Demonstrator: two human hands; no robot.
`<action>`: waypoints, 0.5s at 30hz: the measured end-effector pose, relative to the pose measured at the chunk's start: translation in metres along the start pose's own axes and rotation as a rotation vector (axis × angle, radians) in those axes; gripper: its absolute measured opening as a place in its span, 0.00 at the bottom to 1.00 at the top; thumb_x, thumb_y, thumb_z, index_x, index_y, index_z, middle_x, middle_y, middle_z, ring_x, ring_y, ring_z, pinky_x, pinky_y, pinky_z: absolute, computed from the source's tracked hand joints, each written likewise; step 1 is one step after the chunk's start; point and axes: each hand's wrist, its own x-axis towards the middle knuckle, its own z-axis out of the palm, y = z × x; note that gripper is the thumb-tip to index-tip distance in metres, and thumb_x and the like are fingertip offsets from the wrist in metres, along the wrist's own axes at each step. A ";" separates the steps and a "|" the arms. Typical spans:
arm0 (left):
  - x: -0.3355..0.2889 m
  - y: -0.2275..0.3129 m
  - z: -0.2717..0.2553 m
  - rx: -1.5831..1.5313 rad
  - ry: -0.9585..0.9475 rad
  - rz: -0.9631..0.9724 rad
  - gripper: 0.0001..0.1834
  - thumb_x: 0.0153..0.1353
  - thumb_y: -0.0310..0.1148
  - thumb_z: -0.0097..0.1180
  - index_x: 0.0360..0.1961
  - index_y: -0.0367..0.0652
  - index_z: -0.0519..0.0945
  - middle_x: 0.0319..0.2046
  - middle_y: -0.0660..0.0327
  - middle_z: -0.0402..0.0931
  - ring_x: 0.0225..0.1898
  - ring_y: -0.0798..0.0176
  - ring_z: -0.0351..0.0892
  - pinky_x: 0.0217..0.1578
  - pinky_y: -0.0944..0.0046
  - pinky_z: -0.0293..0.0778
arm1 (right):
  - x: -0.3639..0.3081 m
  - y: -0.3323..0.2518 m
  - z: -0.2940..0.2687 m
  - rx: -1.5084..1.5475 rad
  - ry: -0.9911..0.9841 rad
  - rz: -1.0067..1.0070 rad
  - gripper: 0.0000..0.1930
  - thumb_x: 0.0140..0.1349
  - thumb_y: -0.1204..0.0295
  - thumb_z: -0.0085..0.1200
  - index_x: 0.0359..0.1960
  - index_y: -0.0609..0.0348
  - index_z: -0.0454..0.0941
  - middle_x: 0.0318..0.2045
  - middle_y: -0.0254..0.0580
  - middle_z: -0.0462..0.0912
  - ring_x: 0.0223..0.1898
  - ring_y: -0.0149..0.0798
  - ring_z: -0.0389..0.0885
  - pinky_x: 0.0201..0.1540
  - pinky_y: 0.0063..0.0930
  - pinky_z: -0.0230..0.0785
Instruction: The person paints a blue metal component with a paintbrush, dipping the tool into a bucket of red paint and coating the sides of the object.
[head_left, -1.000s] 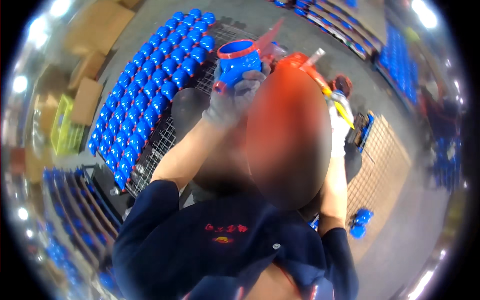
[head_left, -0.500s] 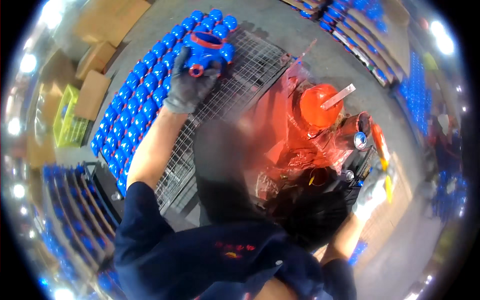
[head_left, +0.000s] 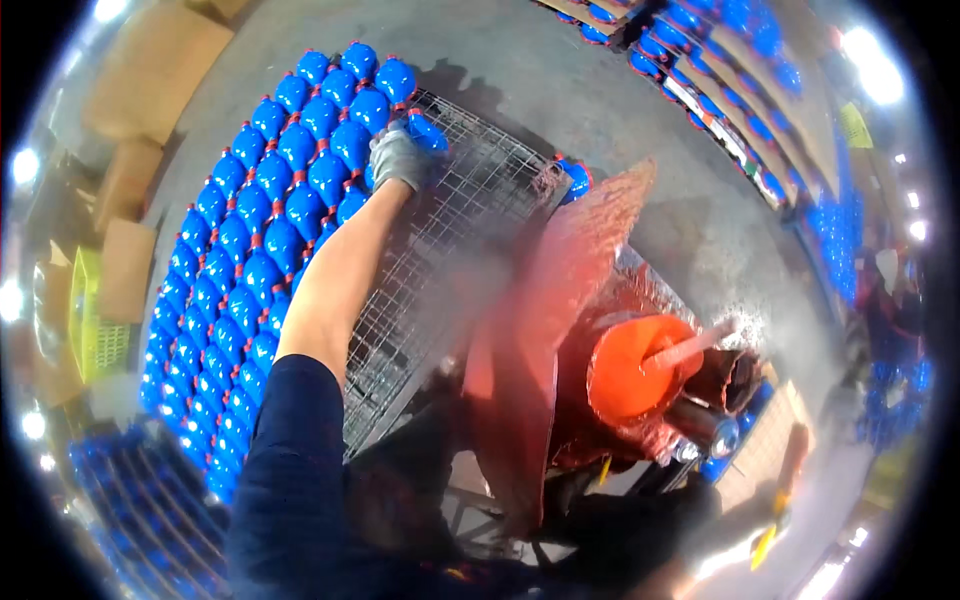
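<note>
My left hand [head_left: 399, 160], in a grey glove, reaches out to the near-right end of the rows of blue pieces and is closed on a glossy blue valve body [head_left: 427, 133]. The piece rests at the edge of the rows, over a wire mesh rack [head_left: 470, 150]; part of it is behind my fingers. At the lower right, dim and smeared, my right hand [head_left: 748, 535] is closed round a paintbrush-like tool [head_left: 793, 465] with a reddish end and a yellow tip of handle. A bucket of orange-red paint [head_left: 632, 368] with a flat stick [head_left: 690, 347] stands between my arms.
Many blue valve bodies with red ends [head_left: 255, 205] stand in rows at left. A red-stained sheet [head_left: 560, 290] rises beside the bucket. Cardboard boxes [head_left: 160, 70] and a yellow-green crate [head_left: 95, 320] lie far left. Stacked layers of blue parts [head_left: 720, 100] stand far right.
My left hand has lowered the blue valve body from in front of my view onto the rack's row edge. My right hand with the tool has dropped lower. The view has shifted.
</note>
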 end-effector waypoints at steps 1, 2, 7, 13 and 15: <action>0.008 0.008 0.010 0.069 0.004 -0.017 0.55 0.37 0.57 0.79 0.63 0.38 0.71 0.57 0.47 0.77 0.61 0.43 0.75 0.60 0.49 0.73 | 0.004 -0.004 0.003 0.018 0.021 0.024 0.17 0.77 0.74 0.35 0.63 0.64 0.65 0.35 0.35 0.59 0.31 0.29 0.62 0.40 0.21 0.57; 0.013 0.016 0.013 0.078 -0.010 -0.058 0.54 0.37 0.58 0.79 0.63 0.41 0.71 0.63 0.48 0.71 0.66 0.42 0.69 0.63 0.49 0.70 | 0.007 -0.009 0.008 0.044 0.044 0.046 0.16 0.77 0.73 0.35 0.62 0.64 0.66 0.34 0.35 0.59 0.32 0.29 0.62 0.39 0.20 0.56; 0.041 0.004 0.048 0.225 -0.031 -0.174 0.52 0.41 0.56 0.77 0.65 0.43 0.70 0.65 0.50 0.68 0.67 0.41 0.65 0.64 0.48 0.69 | 0.016 -0.039 0.018 -0.025 0.065 -0.005 0.11 0.78 0.70 0.34 0.48 0.61 0.70 0.30 0.33 0.62 0.28 0.28 0.63 0.37 0.20 0.58; 0.055 -0.009 0.049 0.402 0.151 0.160 0.46 0.53 0.60 0.65 0.67 0.45 0.68 0.67 0.50 0.68 0.71 0.47 0.63 0.65 0.46 0.67 | -0.018 -0.066 0.049 1.598 0.128 0.626 0.10 0.74 0.70 0.45 0.47 0.64 0.73 0.37 0.38 0.76 0.37 0.30 0.75 0.43 0.24 0.70; 0.048 -0.053 0.029 0.332 0.241 0.385 0.41 0.56 0.56 0.66 0.63 0.40 0.73 0.64 0.46 0.71 0.62 0.47 0.72 0.59 0.50 0.72 | -0.021 -0.071 0.061 2.284 0.080 0.874 0.11 0.72 0.70 0.49 0.48 0.64 0.76 0.40 0.41 0.79 0.39 0.33 0.78 0.46 0.28 0.73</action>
